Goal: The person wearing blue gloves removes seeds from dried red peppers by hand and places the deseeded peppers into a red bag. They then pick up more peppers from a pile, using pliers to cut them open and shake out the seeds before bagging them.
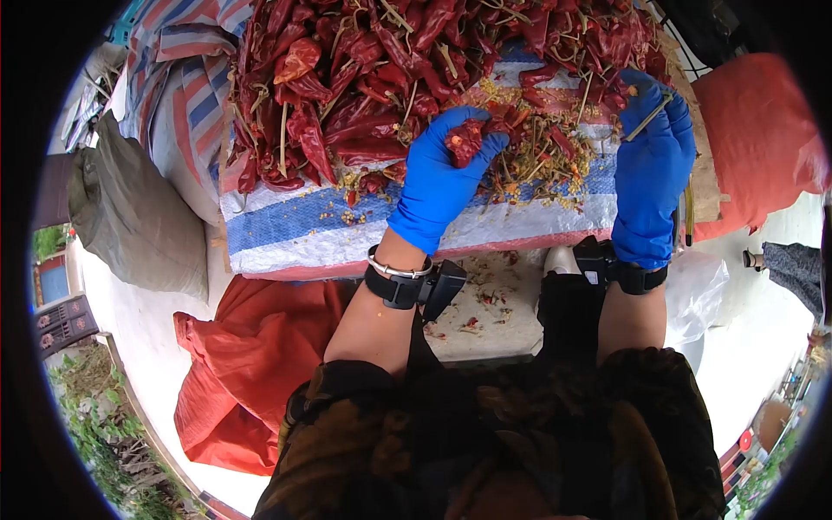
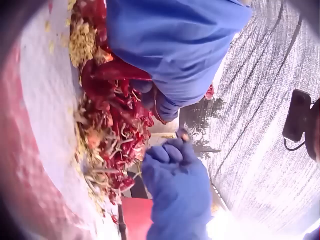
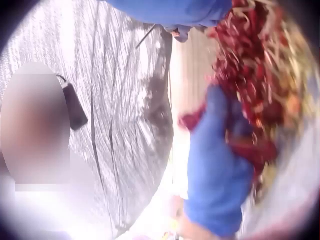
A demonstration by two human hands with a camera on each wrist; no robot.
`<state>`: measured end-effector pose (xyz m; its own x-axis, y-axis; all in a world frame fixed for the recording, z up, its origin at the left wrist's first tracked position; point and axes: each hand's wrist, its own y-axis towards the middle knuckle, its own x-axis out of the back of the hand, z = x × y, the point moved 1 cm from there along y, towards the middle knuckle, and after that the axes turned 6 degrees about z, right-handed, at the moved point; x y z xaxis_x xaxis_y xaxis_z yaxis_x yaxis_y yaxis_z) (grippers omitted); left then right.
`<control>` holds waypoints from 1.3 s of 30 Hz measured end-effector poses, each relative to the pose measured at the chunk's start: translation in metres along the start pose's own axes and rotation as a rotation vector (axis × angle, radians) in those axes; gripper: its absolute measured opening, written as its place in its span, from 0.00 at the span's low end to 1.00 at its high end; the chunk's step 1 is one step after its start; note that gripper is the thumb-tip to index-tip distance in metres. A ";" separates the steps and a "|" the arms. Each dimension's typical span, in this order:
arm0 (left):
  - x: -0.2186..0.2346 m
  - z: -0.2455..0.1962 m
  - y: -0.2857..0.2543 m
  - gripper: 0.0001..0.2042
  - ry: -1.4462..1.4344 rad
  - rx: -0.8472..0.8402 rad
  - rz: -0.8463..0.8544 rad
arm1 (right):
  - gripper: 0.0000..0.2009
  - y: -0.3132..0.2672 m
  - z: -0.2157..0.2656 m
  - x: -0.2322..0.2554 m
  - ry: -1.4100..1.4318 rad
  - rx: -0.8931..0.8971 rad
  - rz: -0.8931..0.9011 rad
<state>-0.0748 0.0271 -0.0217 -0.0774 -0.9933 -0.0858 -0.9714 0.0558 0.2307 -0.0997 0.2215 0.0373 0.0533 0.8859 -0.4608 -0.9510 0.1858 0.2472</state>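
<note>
My left hand (image 1: 444,178), in a blue glove, grips dried red chili peppers (image 1: 465,142). In the left wrist view, a dark red chili (image 2: 120,71) sticks out from under the gloved fingers. My right hand (image 1: 654,169), also gloved in blue, is held over the right side of the pile, fingers curled. A thin pale chili stem (image 1: 648,120) crosses its fingers, and a thin stem (image 3: 145,36) juts from that glove in the right wrist view. Loose seeds and broken stems (image 1: 555,165) lie between the hands on the striped woven sheet (image 1: 312,227).
A large heap of dried chilies (image 1: 364,78) covers the far part of the sheet. Red sacks (image 1: 251,347) stand at lower left, with a red bag (image 1: 763,130) at right. A grey-green sack (image 1: 139,208) leans at left. Chili scraps (image 1: 485,299) litter the floor.
</note>
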 end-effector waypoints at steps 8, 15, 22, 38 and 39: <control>0.004 -0.025 0.008 0.17 -0.182 0.100 -0.139 | 0.17 -0.004 -0.022 -0.013 -0.981 0.129 0.508; 0.008 -0.024 0.012 0.18 -0.230 -0.042 -0.250 | 0.14 0.010 -0.045 0.007 -1.047 0.076 0.333; 0.007 -0.022 0.015 0.18 -0.248 -0.050 -0.252 | 0.14 0.013 -0.031 0.000 -0.557 -0.234 0.353; 0.008 -0.024 0.016 0.18 -0.284 -0.055 -0.276 | 0.10 0.004 -0.053 -0.011 -1.303 0.315 0.601; 0.008 -0.023 0.016 0.18 -0.312 -0.065 -0.275 | 0.10 0.005 -0.051 -0.013 -1.301 0.318 0.601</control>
<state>-0.0855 0.0176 0.0040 0.1085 -0.8916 -0.4396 -0.9501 -0.2231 0.2180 -0.1204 0.1890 0.0012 0.0774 0.5802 0.8108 -0.8325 -0.4099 0.3728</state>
